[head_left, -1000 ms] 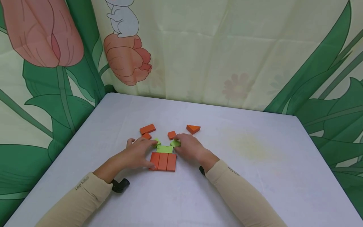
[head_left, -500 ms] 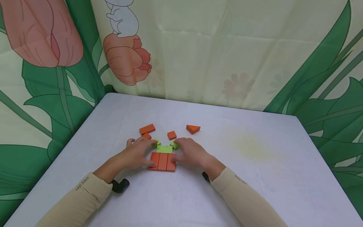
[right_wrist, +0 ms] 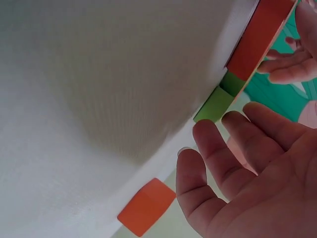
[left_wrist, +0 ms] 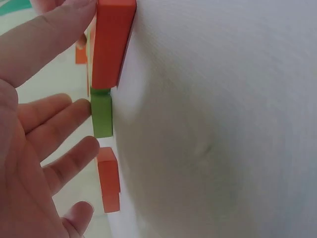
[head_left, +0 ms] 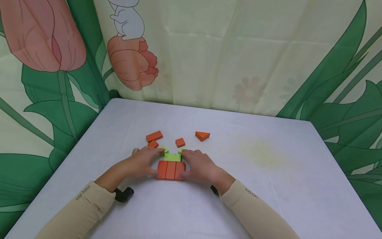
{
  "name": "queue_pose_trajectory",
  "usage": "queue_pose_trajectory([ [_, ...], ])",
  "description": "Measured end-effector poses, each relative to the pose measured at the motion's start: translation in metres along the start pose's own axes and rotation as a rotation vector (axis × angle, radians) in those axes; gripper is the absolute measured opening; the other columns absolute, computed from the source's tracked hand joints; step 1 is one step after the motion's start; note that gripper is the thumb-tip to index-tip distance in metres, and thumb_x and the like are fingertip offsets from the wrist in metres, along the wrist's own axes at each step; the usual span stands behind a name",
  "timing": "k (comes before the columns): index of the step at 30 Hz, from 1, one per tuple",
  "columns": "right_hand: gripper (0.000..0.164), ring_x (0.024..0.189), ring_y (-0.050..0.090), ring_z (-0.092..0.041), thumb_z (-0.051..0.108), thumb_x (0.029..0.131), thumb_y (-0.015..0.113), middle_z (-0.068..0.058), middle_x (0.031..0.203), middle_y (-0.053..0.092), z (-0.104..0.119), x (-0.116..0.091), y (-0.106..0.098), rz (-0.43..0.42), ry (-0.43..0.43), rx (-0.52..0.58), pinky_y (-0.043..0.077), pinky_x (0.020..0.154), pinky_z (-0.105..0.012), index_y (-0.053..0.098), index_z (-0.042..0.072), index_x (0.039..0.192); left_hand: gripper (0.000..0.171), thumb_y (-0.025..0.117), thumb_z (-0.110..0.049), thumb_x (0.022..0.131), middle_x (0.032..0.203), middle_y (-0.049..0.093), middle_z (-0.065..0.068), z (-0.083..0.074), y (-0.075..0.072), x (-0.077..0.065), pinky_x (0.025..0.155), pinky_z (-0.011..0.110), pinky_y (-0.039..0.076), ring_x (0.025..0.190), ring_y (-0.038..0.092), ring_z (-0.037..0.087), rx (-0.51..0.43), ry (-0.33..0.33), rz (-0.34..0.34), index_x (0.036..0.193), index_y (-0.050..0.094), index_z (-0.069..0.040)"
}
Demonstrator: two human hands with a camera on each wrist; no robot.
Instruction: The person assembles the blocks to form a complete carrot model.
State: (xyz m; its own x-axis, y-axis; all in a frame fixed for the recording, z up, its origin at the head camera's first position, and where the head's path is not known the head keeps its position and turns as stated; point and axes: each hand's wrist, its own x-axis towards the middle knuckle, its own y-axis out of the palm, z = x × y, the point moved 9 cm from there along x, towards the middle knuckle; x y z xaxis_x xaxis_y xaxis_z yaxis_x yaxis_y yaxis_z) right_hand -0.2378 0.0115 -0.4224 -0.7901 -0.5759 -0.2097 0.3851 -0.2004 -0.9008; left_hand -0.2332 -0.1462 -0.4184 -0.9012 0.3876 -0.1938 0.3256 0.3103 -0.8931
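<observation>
Three red-orange blocks [head_left: 170, 170] lie side by side as one panel. At their far edge sits a flat light-green block [head_left: 172, 157], with a small green piece [head_left: 164, 150] at its far left corner and another green piece [head_left: 181, 150] at its far right corner. My left hand [head_left: 142, 162] spans the left side, thumb by the red panel and fingertips at the left green piece. Its fingers are extended in the left wrist view. My right hand [head_left: 200, 166] mirrors it on the right, thumb at the panel's right edge, fingers loosely bent beside the green block [right_wrist: 215, 104].
Behind the green pieces lie an orange rectangular block [head_left: 154, 136], a smaller orange block [head_left: 153, 143] against it, a small orange block [head_left: 180, 142] and an orange triangle [head_left: 202, 136]. A printed curtain [head_left: 209, 66] hangs behind the white table [head_left: 268, 186].
My right thumb has moved from near the right green piece to the red panel's right edge. The right green piece has shifted slightly left. My left hand has hardly moved.
</observation>
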Motion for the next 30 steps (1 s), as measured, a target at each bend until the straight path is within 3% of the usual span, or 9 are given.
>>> queue_pose_trajectory([
  [30, 0.085, 0.136, 0.042, -0.03, 0.051, 0.085, 0.076, -0.004, 0.154, 0.043, -0.0054, -0.0005, 0.0037, 0.026, 0.019, -0.014, 0.039, 0.106, -0.05, 0.041, 0.014, 0.153, 0.093, 0.091, -0.043, 0.07, 0.143, 0.054, 0.011, 0.0081, 0.0057, 0.002, 0.095, 0.057, 0.032, 0.131, 0.046, 0.034, -0.021, 0.019, -0.028, 0.147, 0.049, -0.01],
])
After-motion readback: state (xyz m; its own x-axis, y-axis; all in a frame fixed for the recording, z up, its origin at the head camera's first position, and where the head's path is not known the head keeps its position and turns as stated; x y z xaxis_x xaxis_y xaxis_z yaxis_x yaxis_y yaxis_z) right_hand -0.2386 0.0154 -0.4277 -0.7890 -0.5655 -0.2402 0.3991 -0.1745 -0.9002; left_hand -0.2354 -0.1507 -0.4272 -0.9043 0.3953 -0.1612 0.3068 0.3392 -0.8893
